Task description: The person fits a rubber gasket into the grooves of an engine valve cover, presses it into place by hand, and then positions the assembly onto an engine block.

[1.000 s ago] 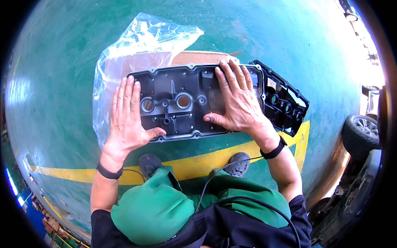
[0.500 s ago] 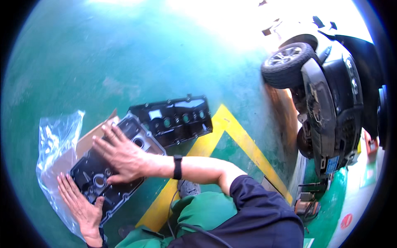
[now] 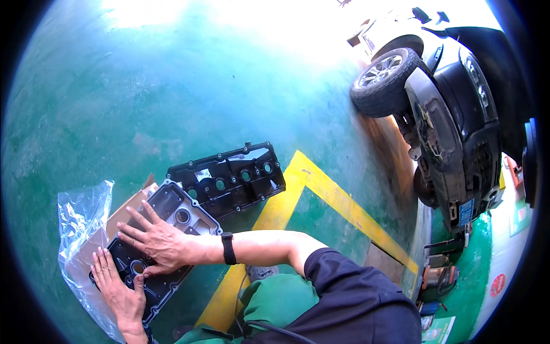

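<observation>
At eight o'clock, a silver-edged black cover [image 3: 163, 282] is partly hidden; at six, green trousers [image 3: 279, 298], cut off below, partly obscure a grey shoe [image 3: 263, 272].

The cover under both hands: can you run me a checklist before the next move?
1. Left hand on the cover: ok, palm down, fingers extended.
2. Right hand on the cover: ok, palm down, fingers spread.
3. Cover's upper face fully visible: not ok, the hands hide part of it.
4. Second black cover away from both hands: ok, neither hand is on it.
5. Covers apart from each other: cannot tell, their near edges appear to meet.
6. Cover's underside: cannot tell, hidden from view.
</observation>
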`<move>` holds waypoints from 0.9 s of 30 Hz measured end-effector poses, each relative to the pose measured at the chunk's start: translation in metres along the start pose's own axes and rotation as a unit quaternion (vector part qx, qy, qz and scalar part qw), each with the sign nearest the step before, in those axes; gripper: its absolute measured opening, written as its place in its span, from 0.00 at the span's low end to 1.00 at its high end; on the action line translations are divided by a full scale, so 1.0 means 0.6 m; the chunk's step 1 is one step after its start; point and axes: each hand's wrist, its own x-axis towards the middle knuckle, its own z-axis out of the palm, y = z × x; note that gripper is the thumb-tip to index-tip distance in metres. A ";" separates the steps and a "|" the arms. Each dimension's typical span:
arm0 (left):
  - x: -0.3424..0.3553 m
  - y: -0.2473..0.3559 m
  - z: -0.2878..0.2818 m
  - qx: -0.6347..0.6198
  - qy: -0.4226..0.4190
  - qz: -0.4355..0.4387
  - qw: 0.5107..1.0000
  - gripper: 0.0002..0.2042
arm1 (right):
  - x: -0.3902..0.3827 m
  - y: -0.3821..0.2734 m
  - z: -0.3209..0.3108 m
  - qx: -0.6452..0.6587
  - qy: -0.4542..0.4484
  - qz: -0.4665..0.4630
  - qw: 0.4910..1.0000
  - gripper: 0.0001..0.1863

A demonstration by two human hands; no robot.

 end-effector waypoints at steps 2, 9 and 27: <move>0.002 0.010 0.000 0.001 -0.003 0.001 1.000 0.51 | -0.007 0.006 0.002 0.002 -0.007 0.006 1.000 0.57; -0.005 -0.018 0.001 -0.042 0.058 -0.004 0.997 0.44 | 0.050 -0.044 -0.021 -0.005 -0.055 0.006 0.998 0.50; -0.025 -0.014 0.006 -0.030 0.105 -0.049 0.993 0.43 | 0.018 -0.036 -0.029 -0.160 -0.082 0.032 0.983 0.53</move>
